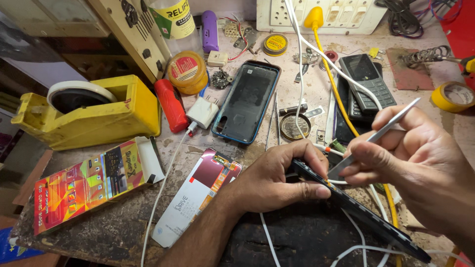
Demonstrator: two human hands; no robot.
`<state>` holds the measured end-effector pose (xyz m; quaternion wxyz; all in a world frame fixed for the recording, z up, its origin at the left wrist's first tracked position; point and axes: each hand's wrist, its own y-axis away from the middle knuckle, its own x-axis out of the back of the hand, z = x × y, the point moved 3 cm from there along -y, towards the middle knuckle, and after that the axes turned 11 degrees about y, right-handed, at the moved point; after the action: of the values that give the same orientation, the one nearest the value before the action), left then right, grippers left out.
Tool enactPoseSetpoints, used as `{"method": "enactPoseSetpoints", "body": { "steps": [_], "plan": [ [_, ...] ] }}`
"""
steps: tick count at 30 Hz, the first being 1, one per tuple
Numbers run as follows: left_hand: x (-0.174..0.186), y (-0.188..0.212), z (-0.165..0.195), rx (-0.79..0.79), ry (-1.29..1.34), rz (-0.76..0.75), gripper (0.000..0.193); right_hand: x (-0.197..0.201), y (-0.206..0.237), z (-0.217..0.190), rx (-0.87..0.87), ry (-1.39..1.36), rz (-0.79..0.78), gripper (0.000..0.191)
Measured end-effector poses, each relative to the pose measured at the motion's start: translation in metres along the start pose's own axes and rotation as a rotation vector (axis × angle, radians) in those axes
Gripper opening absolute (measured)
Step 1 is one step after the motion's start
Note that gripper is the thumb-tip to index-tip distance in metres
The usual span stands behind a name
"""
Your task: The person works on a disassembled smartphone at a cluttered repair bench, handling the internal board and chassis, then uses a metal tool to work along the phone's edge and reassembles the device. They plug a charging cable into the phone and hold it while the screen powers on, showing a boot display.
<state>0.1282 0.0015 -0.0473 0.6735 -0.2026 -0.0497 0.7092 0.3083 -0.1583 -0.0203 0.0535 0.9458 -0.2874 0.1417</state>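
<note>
My left hand (277, 180) grips the upper end of a thin black phone (366, 212) held on edge, which runs down to the lower right. My right hand (410, 158) pinches a slim silver metal tool (383, 131), held like a pen, its tip touching the phone's edge beside my left fingers. A white cable (346, 220) passes under the phone. A dark mat (302, 237) lies on the bench below both hands.
A blue-rimmed phone case (247, 101), white charger (202, 111), red cylinder (170, 105) and yellow tape dispenser (91, 111) lie left. Two flat boxes (91, 180) (195, 195) sit near the front edge. A keypad phone (367, 81), yellow cable (331, 79), tape roll (452, 96) and soldering-iron stand (425, 56) lie behind.
</note>
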Motion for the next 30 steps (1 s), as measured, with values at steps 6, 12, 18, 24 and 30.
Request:
{"method": "enactPoseSetpoints", "body": {
  "steps": [6, 12, 18, 24, 30],
  "plan": [
    [0.001, 0.0, 0.003, 0.01, -0.046, -0.001, 0.025, -0.006, 0.001, 0.004, 0.031, -0.036, -0.061, 0.033],
    [0.001, -0.001, 0.003, 0.027, -0.014, -0.013, 0.021, -0.004, -0.001, 0.008, 0.02, -0.049, -0.086, 0.036],
    [0.001, 0.0, 0.003, 0.033, 0.006, -0.016, 0.021, -0.005, -0.001, 0.008, -0.02, -0.038, -0.08, 0.038],
    [0.002, 0.0, 0.004, 0.03, -0.01, -0.016, 0.021, -0.006, -0.003, 0.009, 0.007, -0.025, -0.093, 0.041],
    [0.001, 0.001, 0.004, 0.036, 0.006, -0.016, 0.02, -0.004, -0.003, 0.013, 0.027, -0.028, -0.118, 0.042]
  ]
}}
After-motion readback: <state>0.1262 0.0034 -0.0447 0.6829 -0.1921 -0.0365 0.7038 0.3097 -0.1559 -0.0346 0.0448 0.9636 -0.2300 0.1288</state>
